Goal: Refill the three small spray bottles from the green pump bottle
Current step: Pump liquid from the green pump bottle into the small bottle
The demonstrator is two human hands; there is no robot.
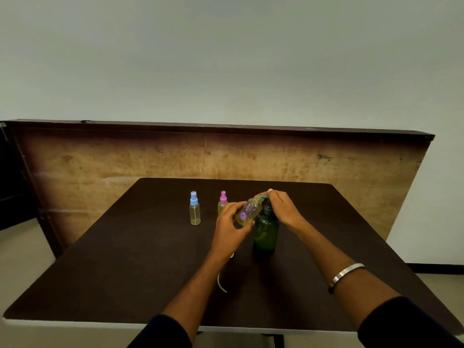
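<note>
Left hand (229, 222) is wrapped around a small clear bottle with purple flowers (247, 212), thumb on the near side and fingers on the far side, holding it tilted w/ its open neck pointing up and to the right, toward the pump spout. Right hand (282, 207) sits on top of the green pump bottle (266, 231), fingers curled down over the pump head; the pale green spout shows just under the fingertips and meets the neck of the tilted bottle. I cannot tell if the pump is pressed down.

Green pump bottle stands upright on the dark brown table (125, 272), about the middle, just right of the left hand. Flowered bottle has yellowish liquid in its lower part.

Two other small bottles stand upright further back and to the left: one w/ blue spray cap (194, 208), some yellowish liquid inside, and one w/ pink spray cap (222, 202), partly hidden behind the left hand. They are near each other but apart.

A thin pale tube (221, 282) lies on the table beside the left forearm. Right wrist has a silver bangle (345, 273). Both sleeves are dark.
</note>
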